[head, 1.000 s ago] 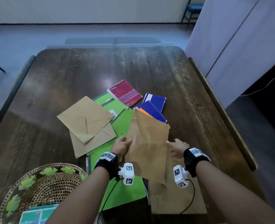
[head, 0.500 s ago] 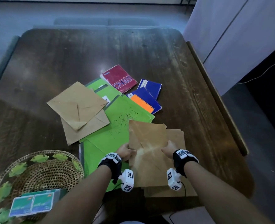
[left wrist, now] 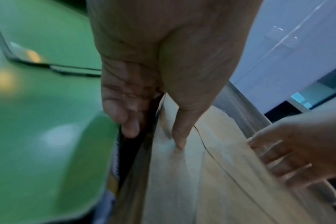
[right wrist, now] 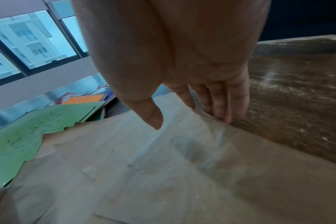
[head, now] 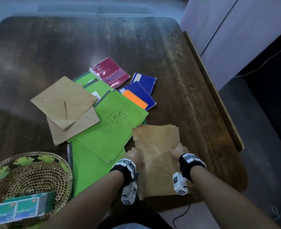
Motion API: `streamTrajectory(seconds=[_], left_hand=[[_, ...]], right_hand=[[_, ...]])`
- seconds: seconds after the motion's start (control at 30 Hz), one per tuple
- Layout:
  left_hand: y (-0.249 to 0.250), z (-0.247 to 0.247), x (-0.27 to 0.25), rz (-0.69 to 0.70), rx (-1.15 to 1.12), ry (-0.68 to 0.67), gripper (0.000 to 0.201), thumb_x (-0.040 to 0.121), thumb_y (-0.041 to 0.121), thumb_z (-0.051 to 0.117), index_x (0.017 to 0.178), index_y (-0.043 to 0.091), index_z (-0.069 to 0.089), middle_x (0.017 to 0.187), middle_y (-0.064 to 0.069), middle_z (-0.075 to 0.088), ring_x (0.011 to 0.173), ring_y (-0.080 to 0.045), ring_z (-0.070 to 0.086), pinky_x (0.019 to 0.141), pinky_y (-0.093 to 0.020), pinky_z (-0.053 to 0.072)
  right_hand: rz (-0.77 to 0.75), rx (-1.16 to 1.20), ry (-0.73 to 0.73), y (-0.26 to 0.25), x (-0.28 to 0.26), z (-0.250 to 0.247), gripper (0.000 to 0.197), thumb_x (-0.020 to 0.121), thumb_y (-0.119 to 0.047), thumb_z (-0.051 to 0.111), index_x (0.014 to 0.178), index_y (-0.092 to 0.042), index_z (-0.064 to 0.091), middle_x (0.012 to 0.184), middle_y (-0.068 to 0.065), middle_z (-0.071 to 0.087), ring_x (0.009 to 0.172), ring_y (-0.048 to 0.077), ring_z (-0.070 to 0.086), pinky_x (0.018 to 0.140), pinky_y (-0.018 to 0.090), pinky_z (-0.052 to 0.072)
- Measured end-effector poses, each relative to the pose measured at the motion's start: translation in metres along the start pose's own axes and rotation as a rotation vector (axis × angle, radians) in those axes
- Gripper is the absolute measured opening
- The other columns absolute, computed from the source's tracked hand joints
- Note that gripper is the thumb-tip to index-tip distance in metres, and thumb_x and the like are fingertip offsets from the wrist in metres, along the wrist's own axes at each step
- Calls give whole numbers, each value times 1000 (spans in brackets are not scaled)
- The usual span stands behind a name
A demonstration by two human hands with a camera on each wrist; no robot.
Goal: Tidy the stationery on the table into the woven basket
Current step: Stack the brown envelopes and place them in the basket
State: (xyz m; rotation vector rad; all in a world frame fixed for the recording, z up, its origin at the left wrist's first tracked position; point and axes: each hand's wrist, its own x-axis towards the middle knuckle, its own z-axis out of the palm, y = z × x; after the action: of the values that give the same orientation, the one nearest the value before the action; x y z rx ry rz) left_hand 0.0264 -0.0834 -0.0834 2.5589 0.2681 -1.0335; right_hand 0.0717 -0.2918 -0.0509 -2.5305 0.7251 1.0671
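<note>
Both hands, left hand point(head: 136, 157) and right hand point(head: 177, 151), grip the brown envelopes point(head: 156, 146), thumbs on top.

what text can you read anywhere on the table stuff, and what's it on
"STENO": large letters on the cover of the red notepad, seen upside down from the head view.
Small word near that cover's far corner: too small to read.
White label on a green folder, half hidden by a brown envelope: unreadable.
Teal boxes in the woven basket: print too blurred.
Square black-and-white markers on the wrist cameras: patterns, no words.
</note>
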Motion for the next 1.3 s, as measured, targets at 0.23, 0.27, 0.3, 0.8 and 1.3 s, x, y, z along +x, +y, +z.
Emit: streamTrajectory(seconds=[0.23,0.27,0.3,0.8,1.3], left_hand=[[3,-11,6,-43,-64,-6,37,102,20,44,129,-5,46,126,-18,59,115,-31,61,86,-35,47],[2,-13,8,-41,-61,-24,31,101,20,45,122,-2,53,117,-18,61,111,-31,63,81,-34,48],[0,-17,7,-40,-75,-32,25,100,23,48,109,2,60,105,-16,63,103,-31,65,73,-32,49],[-11,-84,30,19,-83,-137,43,98,48,52,93,7,64,85,-6,72,69,-18,65,68,-31,54],[-225,-230,72,-452,-527,607,45,90,41,60,118,6,60,124,-18,60,117,-35,54,96,-39,43]], right_hand=[[-2,-4,23,1,6,-5,61,90,-30,57,142,-4,37,140,19,50,122,37,55,91,41,46],[-11,-31,15,1,8,-7,53,91,-28,56,136,-4,45,135,19,55,117,37,58,87,39,48],[-26,-62,1,1,9,-9,43,91,-27,55,128,-5,55,129,18,60,110,36,62,81,37,49],[-150,-276,158,-57,-7,-8,73,89,-37,54,151,-8,28,156,17,29,140,34,35,111,46,35],[-748,-121,-7,-323,-50,40,36,98,-30,52,130,-16,57,122,5,62,94,18,63,81,35,56]])
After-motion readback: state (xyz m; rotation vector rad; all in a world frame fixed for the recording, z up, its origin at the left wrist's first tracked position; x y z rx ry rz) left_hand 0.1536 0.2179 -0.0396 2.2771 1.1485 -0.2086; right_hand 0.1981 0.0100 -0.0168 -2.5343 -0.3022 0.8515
